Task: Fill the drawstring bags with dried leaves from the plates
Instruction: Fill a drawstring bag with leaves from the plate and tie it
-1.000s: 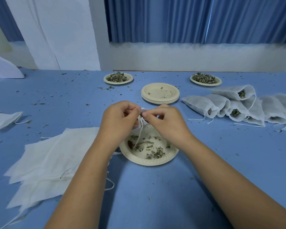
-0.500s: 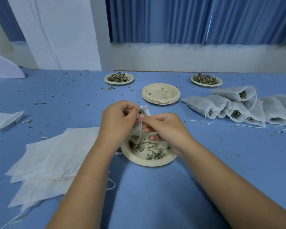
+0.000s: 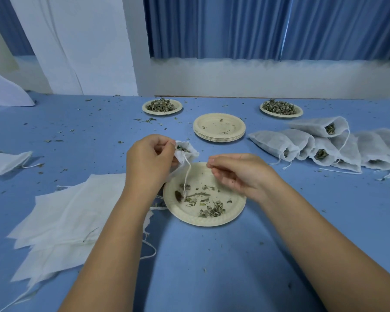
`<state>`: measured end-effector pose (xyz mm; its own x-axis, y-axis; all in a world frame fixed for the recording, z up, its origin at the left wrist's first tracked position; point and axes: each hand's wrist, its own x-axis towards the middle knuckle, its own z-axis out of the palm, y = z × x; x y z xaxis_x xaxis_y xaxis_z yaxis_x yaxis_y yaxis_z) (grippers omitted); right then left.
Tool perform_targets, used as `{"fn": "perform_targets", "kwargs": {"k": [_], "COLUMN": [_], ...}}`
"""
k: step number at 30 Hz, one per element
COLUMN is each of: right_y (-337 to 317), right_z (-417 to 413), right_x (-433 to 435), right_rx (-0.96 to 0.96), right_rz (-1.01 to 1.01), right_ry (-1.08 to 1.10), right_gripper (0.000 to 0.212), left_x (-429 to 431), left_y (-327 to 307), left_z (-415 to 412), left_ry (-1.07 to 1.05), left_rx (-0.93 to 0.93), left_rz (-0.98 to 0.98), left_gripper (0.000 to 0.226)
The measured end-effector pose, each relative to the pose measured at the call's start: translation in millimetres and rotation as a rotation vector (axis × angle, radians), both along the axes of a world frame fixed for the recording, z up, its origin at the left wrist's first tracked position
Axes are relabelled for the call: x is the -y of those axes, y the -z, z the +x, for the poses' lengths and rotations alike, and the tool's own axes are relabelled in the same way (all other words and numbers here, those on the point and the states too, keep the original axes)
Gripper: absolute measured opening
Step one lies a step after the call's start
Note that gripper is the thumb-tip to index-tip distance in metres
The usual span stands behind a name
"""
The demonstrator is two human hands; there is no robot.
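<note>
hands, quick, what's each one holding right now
Left hand: grips the small white cloth drawstring bag of leaves.
Right hand: fingers curled in a pinch, nothing visible in them; cannot tell whether they hold anything.

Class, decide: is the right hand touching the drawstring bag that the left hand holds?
Apart. The head view shows a strip of blue table between the right hand and the drawstring bag, which only the left hand grips.

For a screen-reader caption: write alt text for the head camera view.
A left hand holds a drawstring bag of dried leaves above a nearly empty paper plate; the right hand hovers beside it. Filled bags lie right, flat bags left.
</note>
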<state>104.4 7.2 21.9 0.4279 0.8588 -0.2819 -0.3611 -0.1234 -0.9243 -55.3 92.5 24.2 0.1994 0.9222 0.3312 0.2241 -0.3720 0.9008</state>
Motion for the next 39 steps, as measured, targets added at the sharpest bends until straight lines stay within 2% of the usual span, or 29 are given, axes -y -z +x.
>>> {"fn": "perform_targets", "kwargs": {"k": [4,9,12,14,17,18,20,22,25,28,33,36,39], "right_y": [-4,-1,5,5,3,2,4,9,20,22,17,7,0], "right_z": [3,-21,-22,-22,-15,-10,-4,-7,-22,-32,-23,-8,2], "right_x": [2,-5,-9,-10,-9,-8,-7,-7,-11,-13,-4,6,12], "right_rx": [0.298,0.589,0.851,0.921,0.864,0.901,1.094,1.26,1.394,1.455,1.393,1.354,1.361], "right_rz": [0.073,0.226,0.196,0.202,0.218,0.196,0.048,-0.095,-0.045,0.022,-0.002,-0.102,-0.118], "right_ry": [0.062,0.015,0.015,-0.038,-0.021,-0.006,-0.106,-0.321,-0.565,-0.646,-0.692,-0.742,-0.702], "right_gripper": [0.014,0.006,0.004,0.011,0.011,0.01,0.011,0.015,0.027,0.032,0.013,0.018,0.024], "left_x": [1,10,10,9,5,3,0,-3,-5,-5,-5,-5,-5], "left_y": [-2,-3,-3,-3,-2,-3,-5,-7,-11,-11,-8,-8,-7], "left_z": [-2,3,3,3,0,-1,-6,-10,-15,-16,-15,-14,-13], "left_ry": [0.07,0.163,0.171,0.161,0.09,0.054,-0.017,-0.073,-0.118,-0.116,-0.091,-0.077,-0.07], "left_rx": [-0.053,-0.14,-0.141,-0.143,-0.121,-0.097,-0.041,0.004,0.061,0.093,0.078,0.067,0.05], "left_rz": [0.01,0.053,0.067,0.078,0.075,0.069,0.067,0.088,0.11,0.109,0.099,0.097,0.095], "left_gripper": [0.018,0.014,0.014,0.015,0.017,0.018,0.019,0.018,0.019,0.02,0.018,0.017,0.015]}}
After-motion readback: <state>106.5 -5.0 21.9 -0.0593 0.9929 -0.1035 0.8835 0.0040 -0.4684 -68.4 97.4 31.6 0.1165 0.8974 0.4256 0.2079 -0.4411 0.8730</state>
